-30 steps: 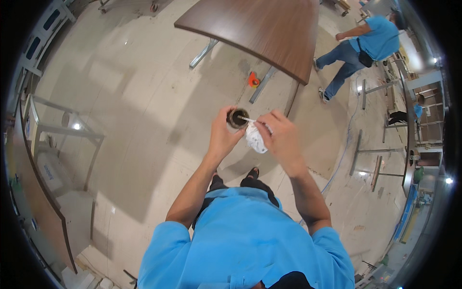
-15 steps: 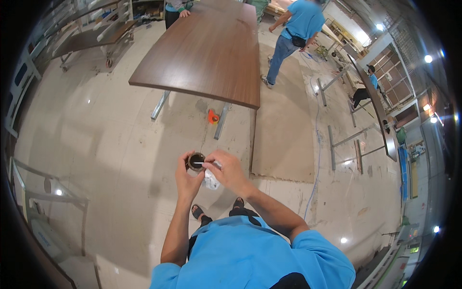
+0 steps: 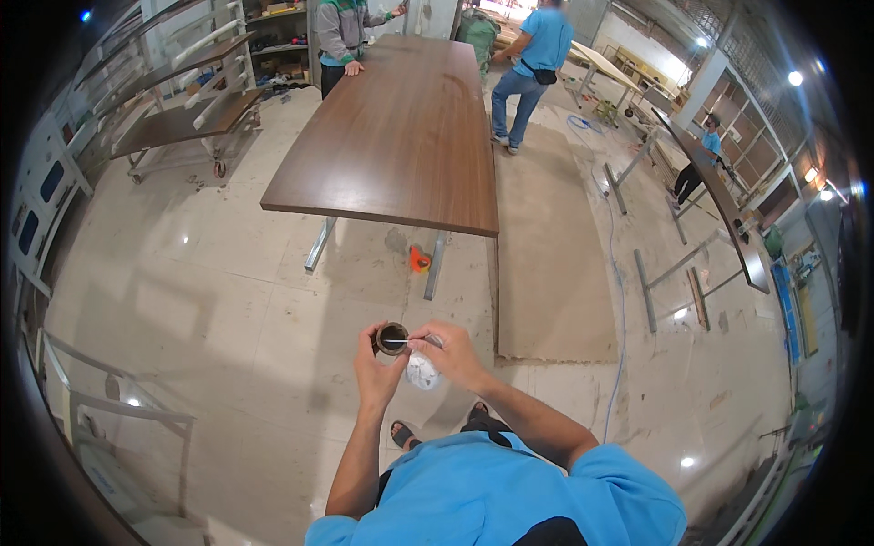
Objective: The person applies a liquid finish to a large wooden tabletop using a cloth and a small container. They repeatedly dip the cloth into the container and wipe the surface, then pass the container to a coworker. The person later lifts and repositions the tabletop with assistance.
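In the lower middle of the frame, the left hand point(image 3: 376, 375), forearm rising steeply, curls around a small open jar point(image 3: 390, 331). The right hand point(image 3: 452, 353), forearm slanting from lower right, pinches a thin pale stick point(image 3: 396, 341) across its mouth; a white bundle point(image 3: 422, 371), possibly cloth, shows below those fingers.

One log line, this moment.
left hand: holds jar; right hand: holds stick at jar mouth; white wad: beside right hand; table: ahead

Jar point(image 3: 391, 333) dark brown inside, stick point(image 3: 397, 341) white; panel point(image 3: 391, 136) brown, wood-grained; shirt point(image 3: 473, 491) bright blue
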Demonstrator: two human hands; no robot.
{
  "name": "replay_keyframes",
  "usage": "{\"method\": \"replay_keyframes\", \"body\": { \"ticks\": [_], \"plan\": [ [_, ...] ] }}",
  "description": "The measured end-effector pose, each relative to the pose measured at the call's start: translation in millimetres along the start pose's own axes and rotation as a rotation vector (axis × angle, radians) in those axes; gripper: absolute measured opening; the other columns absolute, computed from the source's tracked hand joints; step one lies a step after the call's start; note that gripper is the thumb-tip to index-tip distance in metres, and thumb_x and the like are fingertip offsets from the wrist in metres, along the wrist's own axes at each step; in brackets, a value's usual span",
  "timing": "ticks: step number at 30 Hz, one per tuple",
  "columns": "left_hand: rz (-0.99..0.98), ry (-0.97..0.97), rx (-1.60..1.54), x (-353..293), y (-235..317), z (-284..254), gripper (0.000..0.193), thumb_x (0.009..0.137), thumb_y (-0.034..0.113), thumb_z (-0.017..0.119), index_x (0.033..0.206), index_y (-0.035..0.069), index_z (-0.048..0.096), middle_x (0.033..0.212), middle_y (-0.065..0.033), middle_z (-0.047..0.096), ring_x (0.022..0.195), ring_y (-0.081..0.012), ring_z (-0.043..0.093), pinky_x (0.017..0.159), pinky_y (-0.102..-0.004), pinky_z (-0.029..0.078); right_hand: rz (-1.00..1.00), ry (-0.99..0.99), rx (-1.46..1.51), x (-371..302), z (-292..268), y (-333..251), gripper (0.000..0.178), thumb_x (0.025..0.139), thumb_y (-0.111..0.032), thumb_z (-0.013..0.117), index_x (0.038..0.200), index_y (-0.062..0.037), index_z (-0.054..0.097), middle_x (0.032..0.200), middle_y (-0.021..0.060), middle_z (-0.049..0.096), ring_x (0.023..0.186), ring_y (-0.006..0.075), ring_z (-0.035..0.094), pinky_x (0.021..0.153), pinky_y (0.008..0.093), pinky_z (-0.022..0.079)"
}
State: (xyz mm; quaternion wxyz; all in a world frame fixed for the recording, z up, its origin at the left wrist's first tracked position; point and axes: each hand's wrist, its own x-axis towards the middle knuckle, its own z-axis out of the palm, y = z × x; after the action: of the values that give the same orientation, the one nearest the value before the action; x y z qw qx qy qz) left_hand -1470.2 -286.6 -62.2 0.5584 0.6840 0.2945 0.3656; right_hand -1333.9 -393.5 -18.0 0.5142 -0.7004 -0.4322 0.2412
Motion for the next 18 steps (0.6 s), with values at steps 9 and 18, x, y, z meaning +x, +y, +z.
{"method": "replay_keyframes", "body": {
  "ticks": [9, 18],
  "plan": [
    [0.028, -0.024, -0.009, 16.2, -13.5, 10.5, 0.063, 0.080, 0.005, 0.086, 0.135, -0.002, 0.055, 0.124, -0.0162, 0.069, 0.116, -0.0238, 0.069, 0.103, -0.0356, 0.053, 0.031, 0.113, 0.113, 3.7, 5.4, 14.6, 0.017, 0.092, -0.012, 0.077, 0.102, 0.0013, 0.074, 0.089, 0.0123, 0.074, 0.083, 0.0182, 0.070, 0.077, 0.0323, 0.053],
    [-0.041, 0.008, -0.004, 80.8, -39.5, 5.4, 0.065, 0.080, 0.000, 0.085, 0.138, -0.001, 0.053, 0.129, -0.0157, 0.066, 0.118, -0.0228, 0.067, 0.105, -0.0350, 0.052, -0.002, 0.017, 0.143, 86.8, 9.0, 39.6, 0.015, 0.090, -0.012, 0.077, 0.099, 0.0001, 0.074, 0.090, 0.0126, 0.073, 0.081, 0.0226, 0.070, 0.073, 0.0341, 0.053]
  ]
}}
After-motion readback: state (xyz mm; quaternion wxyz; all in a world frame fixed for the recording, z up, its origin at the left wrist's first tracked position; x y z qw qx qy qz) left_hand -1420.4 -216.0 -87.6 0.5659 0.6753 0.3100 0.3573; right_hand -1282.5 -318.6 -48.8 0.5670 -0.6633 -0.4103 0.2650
